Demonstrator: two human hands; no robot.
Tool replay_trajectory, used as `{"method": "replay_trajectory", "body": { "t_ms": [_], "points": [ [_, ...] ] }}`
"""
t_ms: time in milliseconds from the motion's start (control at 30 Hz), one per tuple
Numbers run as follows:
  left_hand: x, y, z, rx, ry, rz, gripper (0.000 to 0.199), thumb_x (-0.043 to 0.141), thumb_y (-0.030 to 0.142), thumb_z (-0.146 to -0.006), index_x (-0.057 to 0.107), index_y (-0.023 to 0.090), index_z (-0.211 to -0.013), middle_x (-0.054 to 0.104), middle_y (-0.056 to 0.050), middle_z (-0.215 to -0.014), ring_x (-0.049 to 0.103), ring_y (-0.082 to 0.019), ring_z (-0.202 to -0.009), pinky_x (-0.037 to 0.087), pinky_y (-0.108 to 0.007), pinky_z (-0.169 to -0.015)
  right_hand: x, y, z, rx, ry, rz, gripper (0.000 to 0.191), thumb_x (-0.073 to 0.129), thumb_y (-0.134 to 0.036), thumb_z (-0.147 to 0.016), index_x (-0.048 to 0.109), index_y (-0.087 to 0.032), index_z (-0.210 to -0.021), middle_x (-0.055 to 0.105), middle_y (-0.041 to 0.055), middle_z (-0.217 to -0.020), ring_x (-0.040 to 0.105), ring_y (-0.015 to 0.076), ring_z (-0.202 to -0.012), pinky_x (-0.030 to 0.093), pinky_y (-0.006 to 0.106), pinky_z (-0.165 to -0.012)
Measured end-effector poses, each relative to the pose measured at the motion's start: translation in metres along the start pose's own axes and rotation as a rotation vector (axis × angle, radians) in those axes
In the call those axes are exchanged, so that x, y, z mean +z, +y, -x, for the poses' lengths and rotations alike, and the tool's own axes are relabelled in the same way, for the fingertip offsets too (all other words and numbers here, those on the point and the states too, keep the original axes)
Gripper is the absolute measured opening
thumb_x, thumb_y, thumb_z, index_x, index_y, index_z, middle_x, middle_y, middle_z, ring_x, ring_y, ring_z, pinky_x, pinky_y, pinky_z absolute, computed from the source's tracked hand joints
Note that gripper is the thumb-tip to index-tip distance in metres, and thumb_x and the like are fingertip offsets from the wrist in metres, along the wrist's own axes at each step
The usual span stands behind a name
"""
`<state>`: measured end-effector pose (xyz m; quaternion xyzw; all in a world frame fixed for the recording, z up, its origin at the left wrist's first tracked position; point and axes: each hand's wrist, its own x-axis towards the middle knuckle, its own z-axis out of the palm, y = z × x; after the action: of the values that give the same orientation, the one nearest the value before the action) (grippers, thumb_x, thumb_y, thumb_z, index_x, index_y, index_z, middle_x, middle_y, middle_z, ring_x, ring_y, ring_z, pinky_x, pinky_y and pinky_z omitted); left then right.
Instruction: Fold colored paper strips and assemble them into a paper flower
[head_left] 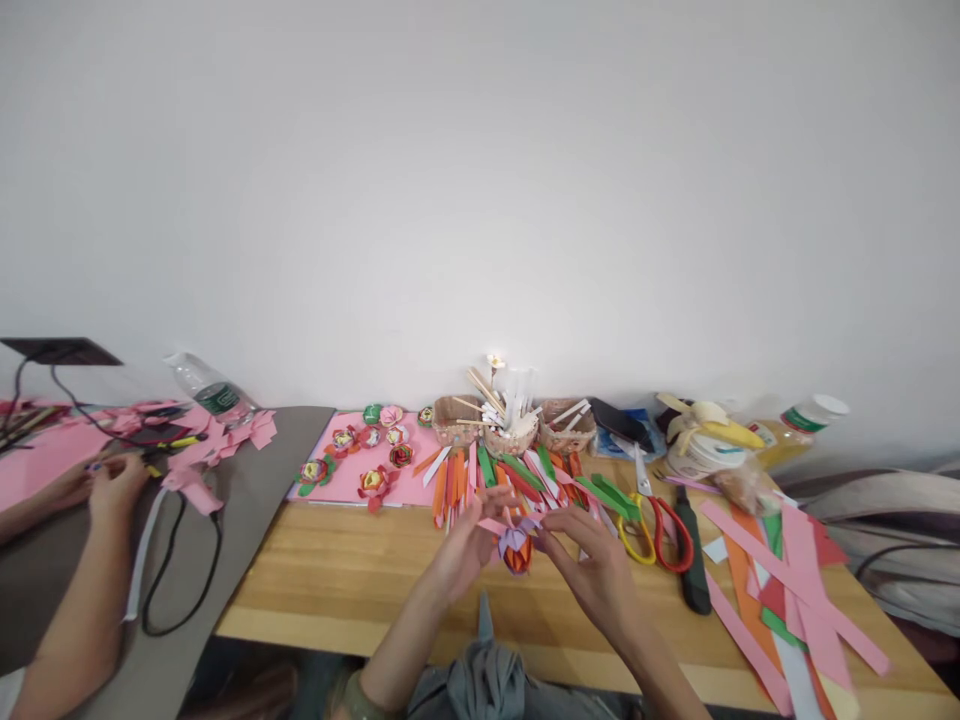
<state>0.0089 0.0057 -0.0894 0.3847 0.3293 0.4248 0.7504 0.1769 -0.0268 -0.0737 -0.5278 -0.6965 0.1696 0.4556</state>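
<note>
My left hand (466, 548) and my right hand (591, 552) meet above the front of the wooden table. Between their fingertips is a small paper flower (514, 546) with purple and orange petals. Left fingers pinch its side near a pink paper strip, while the right thumb and fingers close on a purple petal; fingers partly cover the flower. Just behind the hands, folded paper strips (452, 488) in orange, pink, white, green and red lie fanned out. Scissors (670, 535) with red and yellow handles rest to the right, beside a black-handled tool (695, 570).
Several finished paper flowers (375, 483) sit on a pink sheet (330, 490). Small woven baskets (454, 420) hold sticks against the wall. Loose paper strips (810, 590) cover the right end. At left, another person's hands (112, 485) work near a pink glue gun (196, 490) and cable.
</note>
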Motion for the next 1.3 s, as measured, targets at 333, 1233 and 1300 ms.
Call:
{"method": "replay_trajectory", "body": {
  "t_ms": [333,1233,1300],
  "points": [
    [0.016,-0.005,0.01,-0.111,0.0,0.127,0.041,0.077,0.036,-0.061,0.067,0.02,-0.096,0.063,-0.005,-0.084,0.055,-0.014,-0.065,0.053,-0.031,-0.057,-0.006,-0.014,-0.006,0.148,0.1,-0.109,0.012,0.061,-0.03,-0.078,0.069,-0.023,-0.082,0.068,0.008,-0.087,0.06,0.0226,-0.084,0.046,0.035,-0.075],
    [0.029,-0.012,0.008,0.208,0.362,0.162,0.035,0.083,0.023,-0.049,0.073,0.019,-0.083,0.063,-0.005,-0.098,0.057,-0.019,-0.089,0.045,-0.027,-0.076,-0.001,-0.041,-0.011,0.824,-0.221,-0.777,0.048,0.068,-0.057,-0.063,0.043,-0.017,-0.053,0.035,-0.0099,-0.042,0.023,0.0014,-0.034,0.011,0.02,-0.038],
    [0.032,-0.012,0.008,0.205,0.377,0.187,0.037,0.083,0.023,-0.047,0.073,0.018,-0.083,0.064,-0.006,-0.095,0.058,-0.019,-0.086,0.045,-0.028,-0.075,-0.001,-0.04,-0.011,0.827,-0.217,-0.774,0.046,0.068,-0.055,-0.064,0.043,-0.017,-0.053,0.036,-0.0095,-0.042,0.024,0.0014,-0.034,0.01,0.02,-0.038]
  ]
}}
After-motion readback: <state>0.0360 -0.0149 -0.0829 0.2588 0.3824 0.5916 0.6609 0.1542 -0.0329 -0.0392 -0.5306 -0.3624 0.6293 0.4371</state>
